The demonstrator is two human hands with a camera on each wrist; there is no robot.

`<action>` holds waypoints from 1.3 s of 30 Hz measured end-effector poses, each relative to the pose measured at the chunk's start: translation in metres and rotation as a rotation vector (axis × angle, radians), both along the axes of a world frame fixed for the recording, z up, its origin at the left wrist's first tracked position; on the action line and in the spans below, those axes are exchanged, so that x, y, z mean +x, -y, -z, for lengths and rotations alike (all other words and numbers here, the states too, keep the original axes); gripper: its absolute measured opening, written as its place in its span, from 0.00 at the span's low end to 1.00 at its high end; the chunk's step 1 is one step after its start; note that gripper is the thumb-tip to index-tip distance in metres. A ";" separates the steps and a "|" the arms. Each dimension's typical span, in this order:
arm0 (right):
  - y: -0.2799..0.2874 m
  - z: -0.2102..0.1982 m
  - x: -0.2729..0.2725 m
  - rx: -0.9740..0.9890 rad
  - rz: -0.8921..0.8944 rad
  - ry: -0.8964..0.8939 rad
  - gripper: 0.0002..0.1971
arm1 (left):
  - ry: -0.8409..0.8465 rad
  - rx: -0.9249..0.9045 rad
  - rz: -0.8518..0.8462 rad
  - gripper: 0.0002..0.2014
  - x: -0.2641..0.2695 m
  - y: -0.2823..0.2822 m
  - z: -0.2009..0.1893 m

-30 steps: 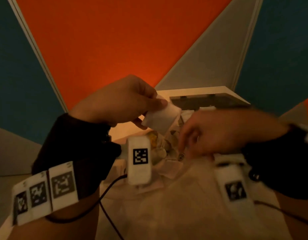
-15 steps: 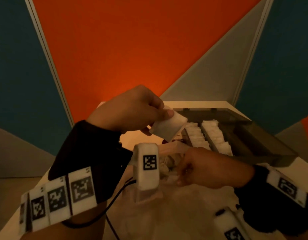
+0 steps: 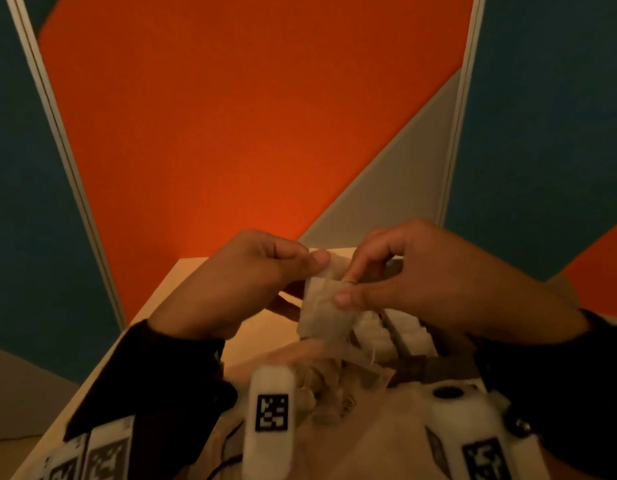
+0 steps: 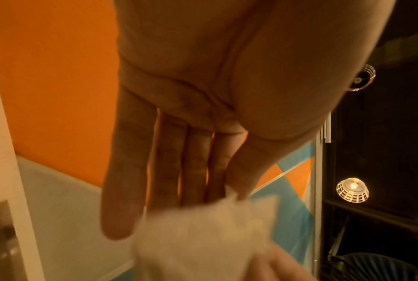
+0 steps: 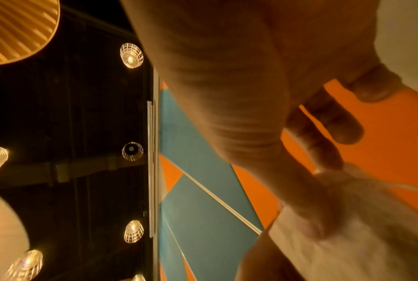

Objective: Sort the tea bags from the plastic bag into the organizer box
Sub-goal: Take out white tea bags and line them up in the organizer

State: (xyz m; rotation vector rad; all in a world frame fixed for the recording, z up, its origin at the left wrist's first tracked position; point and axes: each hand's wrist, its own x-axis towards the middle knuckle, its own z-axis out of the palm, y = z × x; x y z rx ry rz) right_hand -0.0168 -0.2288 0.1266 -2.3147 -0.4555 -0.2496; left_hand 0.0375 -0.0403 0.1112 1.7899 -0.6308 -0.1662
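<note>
A white tea bag point(image 3: 326, 315) hangs in the air between both hands, above the table. My left hand point(image 3: 317, 268) pinches its top left corner between thumb and forefinger. My right hand point(image 3: 345, 289) pinches its upper right edge with thumb and index finger. In the left wrist view the tea bag point(image 4: 203, 237) sits blurred at the fingertips; in the right wrist view the tea bag point(image 5: 362, 233) lies under the thumb. Behind and below the right hand, the organizer box point(image 3: 421, 367) shows rows of white tea bags. The crumpled plastic bag point(image 3: 335, 389) lies in front of it, holding more tea bags.
The pale table point(image 3: 196, 289) ends at its left edge close to my left forearm. An orange, teal and grey panel wall point(image 3: 248, 133) stands right behind it. White tagged wrist units point(image 3: 270, 420) and a black cable hang below my arms.
My right hand has come up out of the plastic bag and taken hold of the tea bag that the left hand was holding. The left hand kept its grip throughout.
</note>
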 end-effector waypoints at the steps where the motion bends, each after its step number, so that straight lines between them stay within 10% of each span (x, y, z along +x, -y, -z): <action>1: 0.000 0.001 0.003 0.045 0.040 0.016 0.05 | -0.010 -0.041 0.009 0.14 -0.003 0.000 -0.002; 20: 0.022 0.009 0.020 0.202 0.038 -0.134 0.10 | 0.247 0.207 -0.141 0.16 0.000 0.007 0.007; 28: 0.047 0.011 0.023 0.218 0.094 -0.129 0.10 | 0.200 0.248 0.065 0.18 -0.001 0.005 0.006; 34: 0.056 0.035 0.051 -0.299 0.115 -0.280 0.12 | 0.190 0.236 0.106 0.22 -0.002 0.006 0.007; 39: 0.044 0.009 0.014 0.101 0.081 -0.166 0.12 | 0.185 0.238 0.035 0.20 -0.007 0.008 0.005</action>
